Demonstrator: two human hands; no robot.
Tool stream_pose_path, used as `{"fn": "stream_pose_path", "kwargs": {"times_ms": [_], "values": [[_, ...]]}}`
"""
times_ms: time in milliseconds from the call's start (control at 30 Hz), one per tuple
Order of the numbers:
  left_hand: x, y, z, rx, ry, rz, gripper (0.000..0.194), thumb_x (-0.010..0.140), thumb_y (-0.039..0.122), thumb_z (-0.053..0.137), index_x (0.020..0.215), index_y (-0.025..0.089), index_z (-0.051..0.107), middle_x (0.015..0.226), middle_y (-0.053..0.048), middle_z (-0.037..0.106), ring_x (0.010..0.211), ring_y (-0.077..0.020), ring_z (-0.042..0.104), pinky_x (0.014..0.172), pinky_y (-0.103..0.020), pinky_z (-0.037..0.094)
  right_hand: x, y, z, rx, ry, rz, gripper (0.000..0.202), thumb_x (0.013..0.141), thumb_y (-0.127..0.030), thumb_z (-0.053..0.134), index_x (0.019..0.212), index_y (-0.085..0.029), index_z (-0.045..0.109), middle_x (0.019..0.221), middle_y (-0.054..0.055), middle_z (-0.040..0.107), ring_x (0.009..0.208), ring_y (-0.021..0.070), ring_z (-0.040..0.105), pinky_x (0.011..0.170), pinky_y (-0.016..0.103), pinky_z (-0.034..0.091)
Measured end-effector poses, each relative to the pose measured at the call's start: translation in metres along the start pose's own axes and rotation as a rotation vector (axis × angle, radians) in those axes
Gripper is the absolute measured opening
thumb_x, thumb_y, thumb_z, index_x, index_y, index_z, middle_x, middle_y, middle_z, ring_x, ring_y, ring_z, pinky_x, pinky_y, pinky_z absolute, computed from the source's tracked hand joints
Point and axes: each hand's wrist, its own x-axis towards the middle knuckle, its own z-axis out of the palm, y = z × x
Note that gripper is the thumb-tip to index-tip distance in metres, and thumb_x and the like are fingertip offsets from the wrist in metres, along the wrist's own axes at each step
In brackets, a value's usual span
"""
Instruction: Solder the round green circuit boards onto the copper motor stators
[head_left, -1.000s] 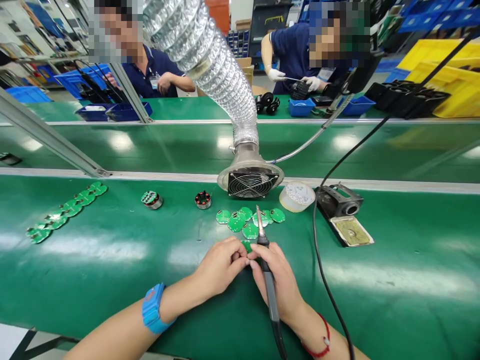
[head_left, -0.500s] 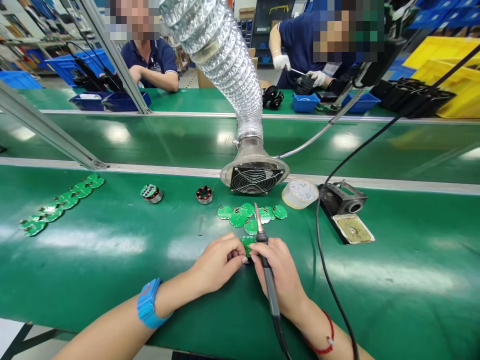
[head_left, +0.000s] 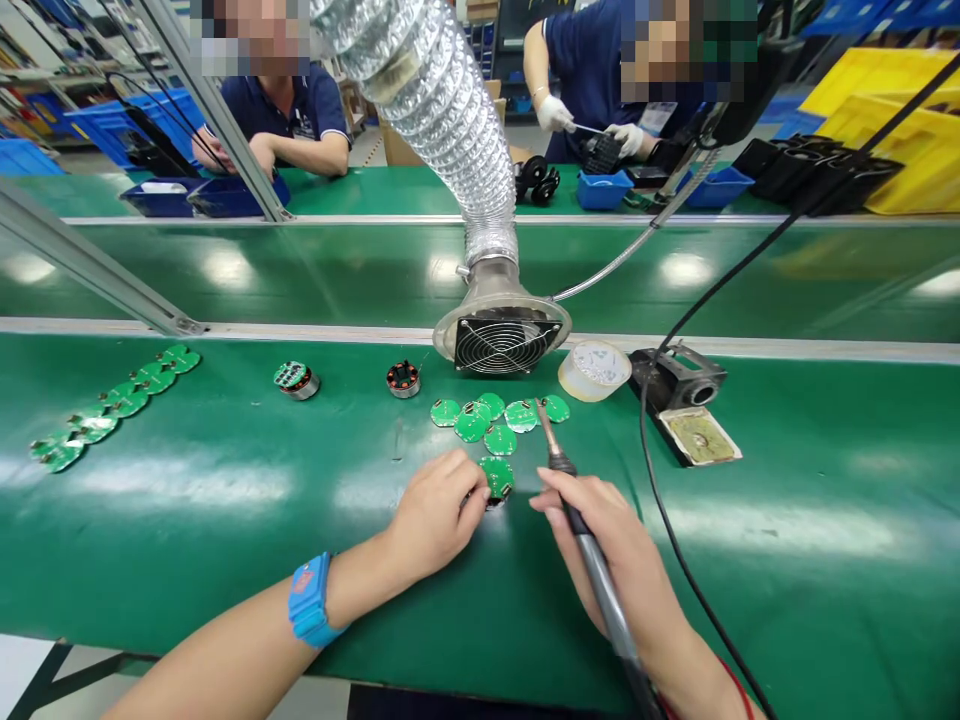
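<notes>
My left hand (head_left: 444, 508), a blue band at its wrist, pinches the edge of a round green circuit board (head_left: 497, 477). Part of a darker piece shows beneath that board. My right hand (head_left: 604, 530) holds a soldering iron (head_left: 592, 545), its tip pointing up and away, to the right of the board and off it. Just beyond lie several loose green boards (head_left: 471, 422). Farther left stand a round motor-like part with copper coils (head_left: 403, 378) and a similar part topped by a green board (head_left: 297, 380).
A fume duct with a fan (head_left: 501, 343) hangs over the back of the bench. Tape roll (head_left: 595, 370) and iron stand with sponge (head_left: 700, 436) are at right; a black cable crosses there. Overlapping boards (head_left: 124, 398) lie far left. Two people sit opposite.
My right hand has moved right, away from the board, with the soldering iron. My left hand stays at the board. The whole view has shifted slightly.
</notes>
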Motion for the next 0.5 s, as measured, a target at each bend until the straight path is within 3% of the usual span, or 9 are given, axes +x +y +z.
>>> {"fn": "stream_pose_path", "kwargs": {"times_ms": [200,300,500], "values": [[0.0,-0.001,0.005,0.224,0.034,0.085,0.024,0.096,0.018,0.04,0.078,0.02,0.056,0.075,-0.003,0.057,0.071,-0.0179,0.053,0.066,-0.029,0.042,-0.033,-0.013,-0.003,0.114,0.14,0.124,0.026,0.097,-0.023,0.054,0.122,-0.024,0.059,0.081,0.002,0.069,0.063,0.0162,0.068,0.054,0.027,0.058],[0.001,0.0,0.007,0.322,0.032,0.095,0.025,0.094,0.016,0.041,0.074,0.02,0.056,0.073,-0.003,0.057,0.07,-0.0186,0.051,0.064,-0.03,0.04,-0.05,-0.013,0.003,0.037,0.224,0.105,0.017,0.094,-0.025,0.057,0.11,-0.024,0.063,0.076,0.003,0.072,0.062,0.0199,0.07,0.054,0.031,0.061],[0.002,0.002,0.009,0.336,0.037,0.095,0.024,0.093,0.015,0.042,0.073,0.02,0.055,0.072,-0.003,0.055,0.069,-0.0185,0.051,0.063,-0.03,0.04,-0.056,-0.015,0.011,-0.064,0.165,-0.011,0.014,0.096,-0.03,0.051,0.102,-0.024,0.063,0.072,0.003,0.076,0.057,0.0231,0.074,0.054,0.035,0.065]]}}
